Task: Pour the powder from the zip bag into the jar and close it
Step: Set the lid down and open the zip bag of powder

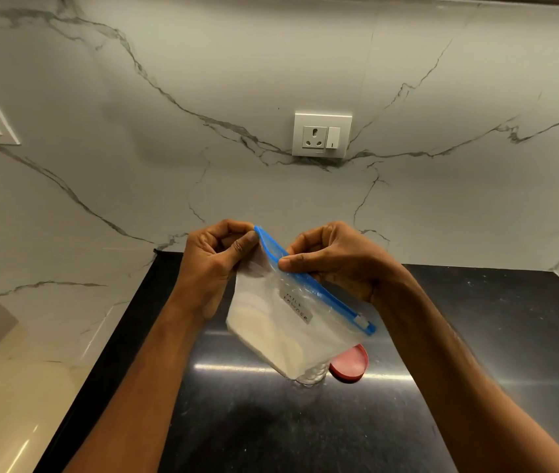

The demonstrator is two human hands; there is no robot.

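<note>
Holding the clear plastic zip bag (291, 319) of white powder above the black stone counter (476, 336), we pinch its blue zip strip (305, 278) with both hands: left hand (215, 264) at the far corner, right hand (336, 261) mid-strip, ready to part it. The clear jar (310, 377) waits directly below, mostly hidden, its round pink lid (351, 365) laid just beside it.
</note>
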